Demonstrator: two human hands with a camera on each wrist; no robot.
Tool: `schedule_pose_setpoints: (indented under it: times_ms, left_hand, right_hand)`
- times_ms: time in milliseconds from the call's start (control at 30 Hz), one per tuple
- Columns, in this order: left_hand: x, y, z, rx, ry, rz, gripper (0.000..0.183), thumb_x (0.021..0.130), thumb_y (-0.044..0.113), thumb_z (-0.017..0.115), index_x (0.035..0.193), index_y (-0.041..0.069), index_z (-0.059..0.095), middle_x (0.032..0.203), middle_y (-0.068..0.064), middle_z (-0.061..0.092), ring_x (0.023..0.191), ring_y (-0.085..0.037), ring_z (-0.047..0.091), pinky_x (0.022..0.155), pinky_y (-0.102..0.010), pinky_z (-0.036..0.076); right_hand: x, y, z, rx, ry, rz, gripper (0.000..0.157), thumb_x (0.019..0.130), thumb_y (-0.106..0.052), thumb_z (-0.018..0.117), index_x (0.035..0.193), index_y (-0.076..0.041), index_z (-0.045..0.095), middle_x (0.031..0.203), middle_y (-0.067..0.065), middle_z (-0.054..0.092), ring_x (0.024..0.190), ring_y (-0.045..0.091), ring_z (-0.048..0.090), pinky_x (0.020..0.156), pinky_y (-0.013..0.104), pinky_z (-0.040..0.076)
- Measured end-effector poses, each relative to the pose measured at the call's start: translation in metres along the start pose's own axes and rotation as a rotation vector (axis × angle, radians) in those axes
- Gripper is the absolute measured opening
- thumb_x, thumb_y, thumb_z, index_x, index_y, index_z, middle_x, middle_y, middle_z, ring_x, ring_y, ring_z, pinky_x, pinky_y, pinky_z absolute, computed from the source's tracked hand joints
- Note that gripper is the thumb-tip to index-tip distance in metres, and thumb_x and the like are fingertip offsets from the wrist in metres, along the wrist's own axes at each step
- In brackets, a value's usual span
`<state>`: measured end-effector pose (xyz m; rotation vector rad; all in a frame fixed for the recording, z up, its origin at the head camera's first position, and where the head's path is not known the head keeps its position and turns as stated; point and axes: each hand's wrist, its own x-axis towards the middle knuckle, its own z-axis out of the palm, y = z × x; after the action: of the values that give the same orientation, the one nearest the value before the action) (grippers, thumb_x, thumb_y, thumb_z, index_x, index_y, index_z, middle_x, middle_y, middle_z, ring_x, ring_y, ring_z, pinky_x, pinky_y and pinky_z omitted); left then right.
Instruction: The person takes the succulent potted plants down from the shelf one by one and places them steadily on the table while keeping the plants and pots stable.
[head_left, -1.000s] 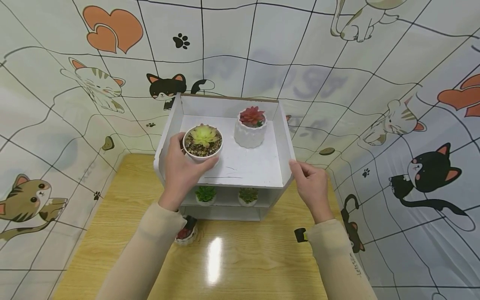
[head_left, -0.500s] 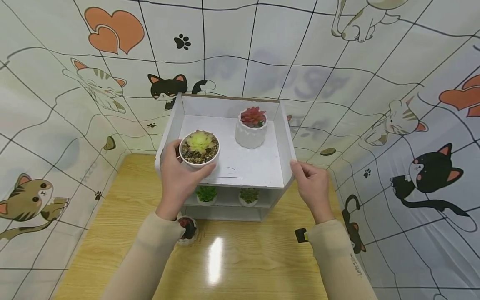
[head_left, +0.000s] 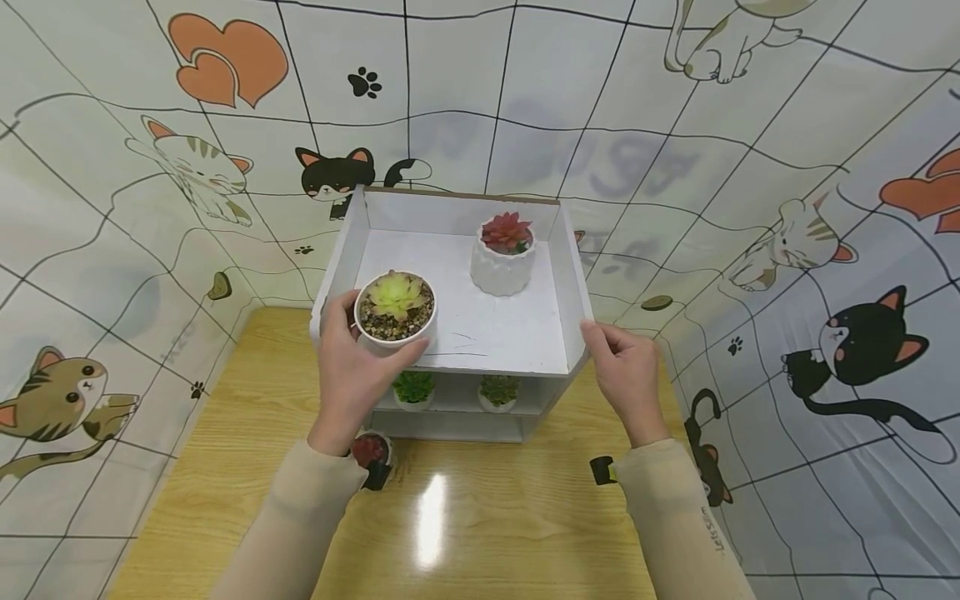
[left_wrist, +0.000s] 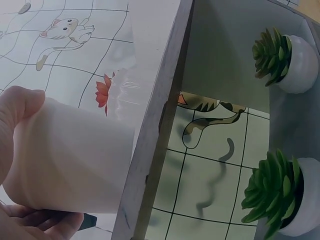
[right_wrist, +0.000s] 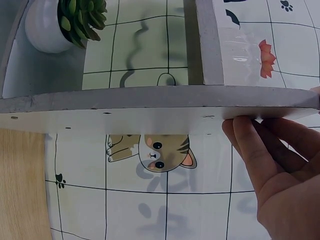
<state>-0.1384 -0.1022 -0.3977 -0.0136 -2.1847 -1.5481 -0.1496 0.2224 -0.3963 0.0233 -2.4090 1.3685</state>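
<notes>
In the head view my left hand grips a white potted succulent with yellow-green leaves and pebbles, at the top tier's front left. The left wrist view has the pot between thumb and fingers, its base at the board; whether it bears its full weight there I cannot tell. My right hand pinches the front of the right side panel of the white shelf; in the right wrist view its fingers lie against the panel's outer face. A red succulent in a white ribbed pot stands at the back right of that tier.
Two green succulents in white pots, one left and one right, stand on the lower tier. A dark red potted plant is on the wooden table beside my left wrist, partly hidden. Cat-print cloth surrounds the table.
My left hand has brought the yellow-green succulent toward me and slightly left, down to the front left of the top tier. The right hand has stayed on the side panel.
</notes>
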Motion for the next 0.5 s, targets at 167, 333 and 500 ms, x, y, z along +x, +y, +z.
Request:
schedule_pose_setpoints:
  times_ms: [167,333,500]
  left_hand:
    - [-0.004,-0.001,-0.003,-0.011,0.005,0.017,0.094,0.066,0.015,0.098,0.141,-0.003,0.045,0.138,-0.016,0.053,0.128,-0.027,0.055,0.112,-0.045,0.045]
    - [-0.008,0.0,-0.006,-0.028,0.004,0.024,0.092,0.065,0.013,0.098,0.139,-0.003,0.046,0.137,-0.017,0.055,0.127,-0.027,0.056,0.113,-0.045,0.045]
    - [-0.012,-0.001,-0.008,-0.032,0.0,0.043,0.093,0.065,0.012,0.099,0.139,-0.003,0.046,0.137,-0.018,0.055,0.126,-0.027,0.057,0.112,-0.045,0.045]
  right_hand:
    - [0.0,-0.001,0.001,-0.006,0.001,0.004,0.033,0.102,-0.027,0.065,0.105,0.002,0.081,0.053,-0.003,0.05,0.047,0.007,0.031,0.045,0.024,0.029]
    - [0.0,-0.002,0.002,-0.01,0.002,0.012,0.034,0.102,-0.027,0.064,0.106,0.002,0.08,0.059,0.004,0.061,0.049,0.009,0.034,0.048,0.024,0.032]
    - [0.001,-0.001,0.002,-0.006,0.01,0.019,0.033,0.102,-0.027,0.065,0.105,0.002,0.08,0.058,0.001,0.06,0.05,0.008,0.036,0.049,0.024,0.033]
